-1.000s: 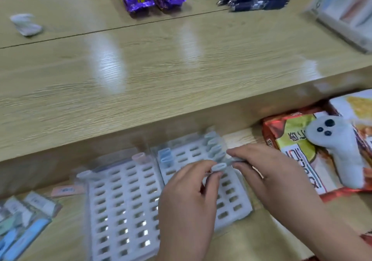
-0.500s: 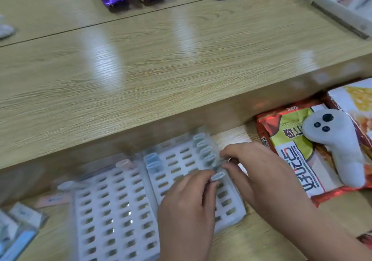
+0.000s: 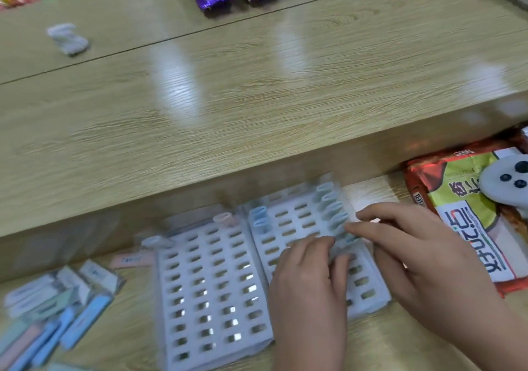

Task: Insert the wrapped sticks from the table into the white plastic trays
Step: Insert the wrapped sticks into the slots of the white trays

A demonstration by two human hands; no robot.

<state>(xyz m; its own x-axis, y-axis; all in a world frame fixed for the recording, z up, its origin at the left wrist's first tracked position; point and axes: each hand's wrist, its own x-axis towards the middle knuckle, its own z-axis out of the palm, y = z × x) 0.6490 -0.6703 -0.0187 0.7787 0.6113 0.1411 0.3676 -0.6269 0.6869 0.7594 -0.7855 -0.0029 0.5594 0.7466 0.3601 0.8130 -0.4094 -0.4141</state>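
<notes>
On the lower table, loose wrapped sticks (image 3: 43, 322) lay flat at your left, long axes slanting away. Two white trays (image 3: 211, 299) lay side by side. Your left hand (image 3: 308, 282) and right hand (image 3: 414, 256) pinched one upright stick (image 3: 341, 246) at the right tray's far-right column.

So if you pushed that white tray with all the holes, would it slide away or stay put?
Probably it would slide. The left white tray looks like thin plastic full of holes, so likely light, and the table under it looks smooth and shiny. It lies flat, so tipping seems unlikely. Both hands, left hand and right hand, rest on the right tray, maybe steadying it.
</notes>
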